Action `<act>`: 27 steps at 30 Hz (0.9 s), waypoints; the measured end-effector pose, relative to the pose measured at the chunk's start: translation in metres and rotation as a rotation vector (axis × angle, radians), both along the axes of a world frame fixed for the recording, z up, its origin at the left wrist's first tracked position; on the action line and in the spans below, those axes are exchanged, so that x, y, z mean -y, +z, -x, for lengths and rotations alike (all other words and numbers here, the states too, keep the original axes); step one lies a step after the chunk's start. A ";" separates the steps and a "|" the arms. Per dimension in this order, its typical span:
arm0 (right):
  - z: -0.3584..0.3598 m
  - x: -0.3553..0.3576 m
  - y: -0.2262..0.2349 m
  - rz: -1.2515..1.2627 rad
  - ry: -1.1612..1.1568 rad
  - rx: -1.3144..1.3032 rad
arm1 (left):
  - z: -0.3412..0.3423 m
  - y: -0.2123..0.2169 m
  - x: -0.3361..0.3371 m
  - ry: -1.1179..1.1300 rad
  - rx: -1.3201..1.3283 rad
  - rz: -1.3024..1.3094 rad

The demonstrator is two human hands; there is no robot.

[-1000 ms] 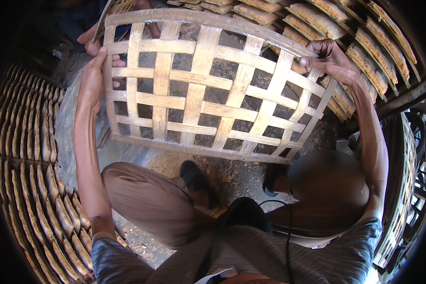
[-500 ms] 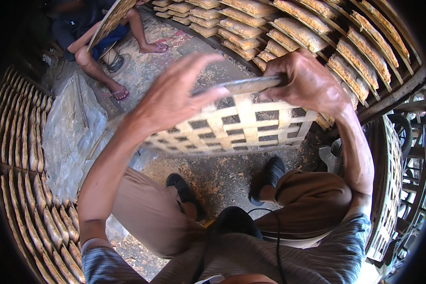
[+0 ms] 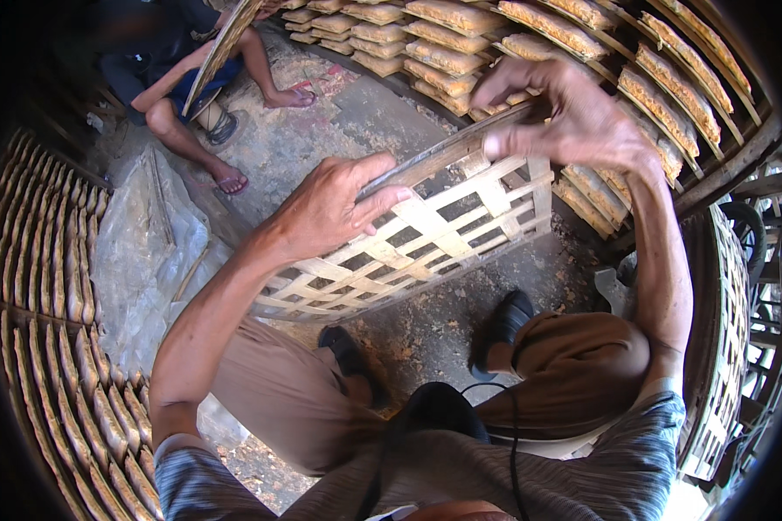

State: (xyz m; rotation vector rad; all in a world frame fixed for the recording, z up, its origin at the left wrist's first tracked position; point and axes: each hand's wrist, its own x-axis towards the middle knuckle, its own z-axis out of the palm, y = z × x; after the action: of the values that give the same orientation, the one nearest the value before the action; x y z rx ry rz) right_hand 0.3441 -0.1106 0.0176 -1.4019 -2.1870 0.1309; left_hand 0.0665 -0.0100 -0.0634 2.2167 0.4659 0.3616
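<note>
In front of me a woven bamboo tray (image 3: pixel 426 240) stands tilted on its edge above my knees, its open lattice facing me. My left hand (image 3: pixel 326 204) is closed on the tray's upper rim, thumb on the lattice side and fingers over the far side. Near the right end of that rim, my right hand (image 3: pixel 582 117) has its fingers spread apart, with the thumb at or just beside the rim. Whether the thumb touches it I cannot tell. The tray's far face is hidden from me.
Racks of slatted trays bearing pale brown slabs (image 3: pixel 447 59) rise ahead on the right; more slabs (image 3: pixel 48 373) line the left. Clear plastic sheeting (image 3: pixel 139 252) lies left of me. A person (image 3: pixel 165 87) sits far left holding another tray (image 3: pixel 222 52). A lattice panel (image 3: pixel 721 339) stands at right.
The tray has tilted, its right end rising and its left end dropping. My left hand has closed on the rim, while my right hand has loosened its grip and spread its fingers.
</note>
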 end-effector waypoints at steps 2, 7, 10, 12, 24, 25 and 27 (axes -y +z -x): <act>0.005 0.007 -0.003 0.238 -0.095 -0.061 | 0.005 -0.001 -0.002 -0.011 -0.073 -0.054; 0.006 0.010 -0.003 0.304 -0.102 0.018 | 0.010 -0.006 -0.003 -0.061 -0.052 -0.143; 0.006 0.010 0.000 0.276 -0.199 0.018 | 0.014 -0.005 -0.004 0.003 0.054 -0.061; 0.005 0.006 0.005 0.229 -0.283 -0.024 | 0.019 0.008 -0.007 0.053 0.061 -0.011; 0.048 -0.001 -0.005 0.167 -0.278 -0.730 | 0.026 0.010 -0.008 0.285 0.321 0.080; 0.053 -0.007 -0.012 0.121 -0.244 -0.742 | 0.024 0.010 -0.006 0.282 0.343 0.087; 0.060 -0.015 -0.013 0.087 -0.229 -0.747 | 0.023 0.008 -0.006 0.280 0.362 0.071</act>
State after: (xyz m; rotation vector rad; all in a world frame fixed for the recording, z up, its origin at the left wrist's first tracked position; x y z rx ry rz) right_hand 0.2842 -0.0959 0.0041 -1.3490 -1.4145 0.5709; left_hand 0.0437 -0.0042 -0.0550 1.9615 0.5787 0.8633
